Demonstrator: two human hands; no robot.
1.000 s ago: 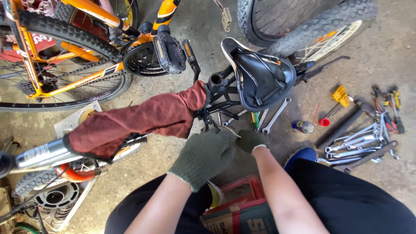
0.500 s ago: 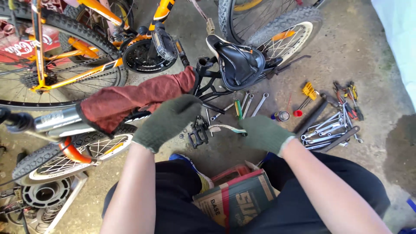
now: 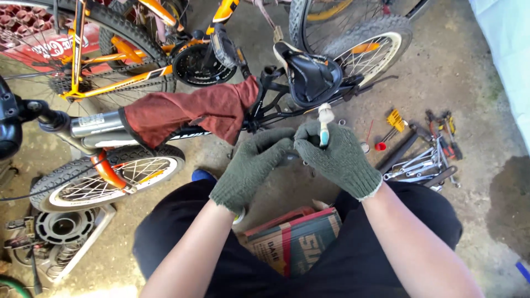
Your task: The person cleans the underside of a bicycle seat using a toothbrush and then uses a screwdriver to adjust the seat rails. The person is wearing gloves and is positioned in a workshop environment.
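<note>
Both my hands wear green knit gloves and meet in front of me, above my lap. My right hand (image 3: pixel 338 157) grips a screwdriver (image 3: pixel 324 124) with a pale blue and white handle, its handle end sticking up. My left hand (image 3: pixel 251 165) has its fingertips curled against the right hand, touching something small that I cannot make out. Just beyond them lies an upside-down bicycle with a black saddle (image 3: pixel 309 77) on the ground and a dark red rag (image 3: pixel 187 113) draped over its frame.
Several wrenches and other tools (image 3: pixel 422 152) lie on the concrete to the right. An orange bicycle (image 3: pixel 110 60) stands at the back left. A small wheel (image 3: pixel 105 176) is at left, and a cardboard box (image 3: pixel 292 243) sits between my knees.
My right hand has lifted off the ground with the screwdriver. My left hand came away from the bicycle frame. Both hands now meet in front of me.
</note>
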